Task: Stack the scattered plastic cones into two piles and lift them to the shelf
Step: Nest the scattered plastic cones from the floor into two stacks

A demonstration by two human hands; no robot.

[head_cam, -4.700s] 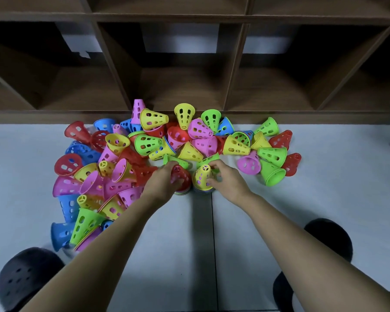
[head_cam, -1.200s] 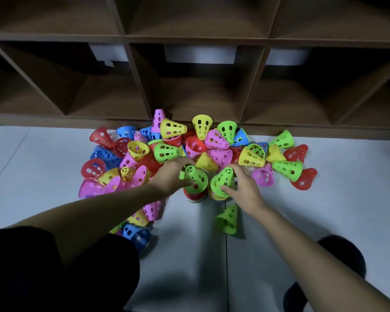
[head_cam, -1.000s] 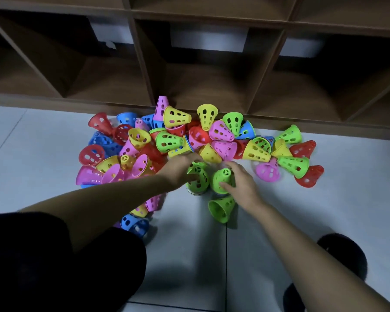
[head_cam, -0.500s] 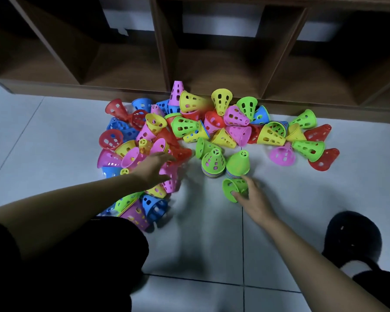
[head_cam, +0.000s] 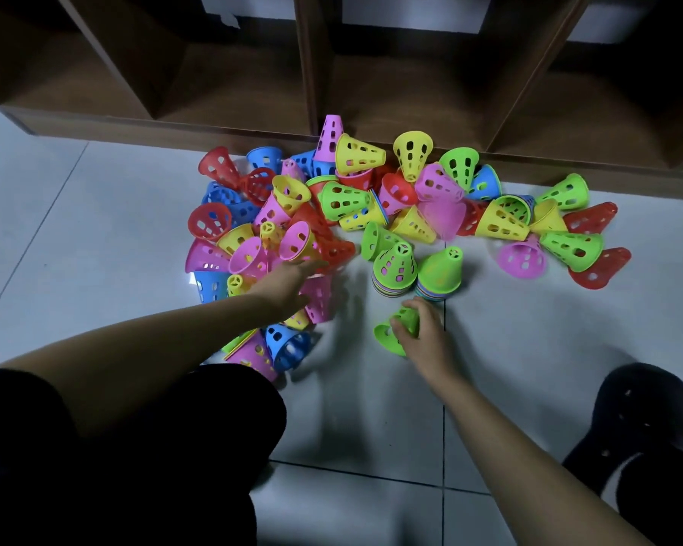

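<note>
Several perforated plastic cones in red, blue, pink, yellow and green lie scattered on the floor before the shelf. Two short upright piles stand side by side, the left pile (head_cam: 394,269) and the right pile (head_cam: 439,274), each topped by a green cone. My right hand (head_cam: 424,337) grips a green cone (head_cam: 395,334) lying on its side just in front of the piles. My left hand (head_cam: 288,281) reaches with straight fingers into the left heap, touching a red cone (head_cam: 334,248) and covering part of a pink cone (head_cam: 319,299).
A dark wooden shelf (head_cam: 316,65) with open cubbies runs along the back, its base board right behind the cones. Pale floor tiles (head_cam: 371,419) lie in front. A black shoe (head_cam: 643,411) sits at lower right and my dark-clad knee (head_cam: 135,447) at lower left.
Both hands have left the two piles, each now topped with a green cone. My right hand has taken hold of the fallen green cone; my left hand moved left into the heap.
</note>
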